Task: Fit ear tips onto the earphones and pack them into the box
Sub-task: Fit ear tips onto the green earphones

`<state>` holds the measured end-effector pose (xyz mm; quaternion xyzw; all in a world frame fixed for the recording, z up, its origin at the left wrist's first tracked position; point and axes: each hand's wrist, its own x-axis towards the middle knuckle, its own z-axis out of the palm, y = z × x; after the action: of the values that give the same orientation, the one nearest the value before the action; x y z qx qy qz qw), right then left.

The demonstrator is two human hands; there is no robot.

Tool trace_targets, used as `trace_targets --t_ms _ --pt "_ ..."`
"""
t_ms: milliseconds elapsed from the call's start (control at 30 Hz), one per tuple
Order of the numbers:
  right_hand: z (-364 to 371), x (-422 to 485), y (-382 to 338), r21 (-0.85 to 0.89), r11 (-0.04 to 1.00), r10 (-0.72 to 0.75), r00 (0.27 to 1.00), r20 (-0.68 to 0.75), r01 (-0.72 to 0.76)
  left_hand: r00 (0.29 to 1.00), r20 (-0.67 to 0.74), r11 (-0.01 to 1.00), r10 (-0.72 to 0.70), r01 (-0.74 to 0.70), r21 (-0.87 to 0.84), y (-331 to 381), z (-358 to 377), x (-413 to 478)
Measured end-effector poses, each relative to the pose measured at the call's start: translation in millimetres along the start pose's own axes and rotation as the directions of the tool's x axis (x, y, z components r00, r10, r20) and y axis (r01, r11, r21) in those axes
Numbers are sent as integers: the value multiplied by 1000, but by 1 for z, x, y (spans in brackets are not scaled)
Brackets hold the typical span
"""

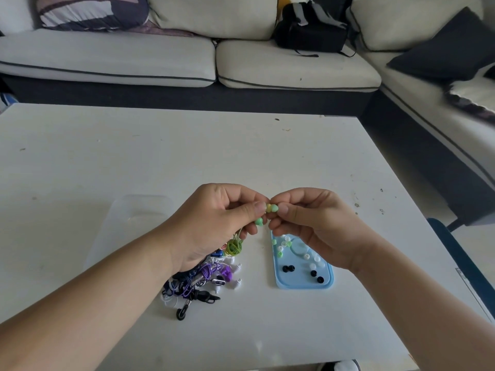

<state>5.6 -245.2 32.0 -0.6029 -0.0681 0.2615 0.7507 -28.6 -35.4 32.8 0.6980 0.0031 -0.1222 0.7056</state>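
Note:
My left hand (214, 223) pinches a yellow-green earphone (268, 208), whose cable hangs down to a coiled green bundle (233, 247). A second earbud with a green tip (259, 221) dangles below my left fingers. My right hand (316, 223) pinches a green ear tip (274, 208) against the held earbud. Below my right hand lies a light blue tray (305, 284) with several loose ear tips, clear, green and black. A pile of tangled earphones (203, 279), purple, white and black, lies under my left wrist. A clear plastic box (134, 218) stands to the left.
The white table (134, 156) bears small stains near its right side. A white sofa (160, 57) runs along the back and right, with a black bag (310, 30) and dark cushions on it. The table's right edge is close to the tray.

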Motion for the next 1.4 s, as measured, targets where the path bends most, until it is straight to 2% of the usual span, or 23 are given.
trace_targets --t_ms 267,433,633,800,967,1400 --pt "4 -2 -4 23 1000 6 1000 -30 -6 999 -44 999 -8 6 -48 -1 5 -1" --pt "10 -3 -3 49 999 16 995 -94 -12 992 -126 1000 23 -23 7 -3 5 1" --pt "15 -4 -3 175 984 47 994 -103 -28 984 -170 998 60 -55 34 -3 7 0" --pt "18 -3 0 239 970 73 986 -148 -36 985 -154 996 78 -71 53 -3 7 -1" --pt "19 -2 1 286 957 82 991 -110 -47 978 -182 994 106 -100 43 -2 8 -2" --pt "27 0 2 225 974 27 986 -164 10 968 -226 993 113 -105 48 -3 11 -2"
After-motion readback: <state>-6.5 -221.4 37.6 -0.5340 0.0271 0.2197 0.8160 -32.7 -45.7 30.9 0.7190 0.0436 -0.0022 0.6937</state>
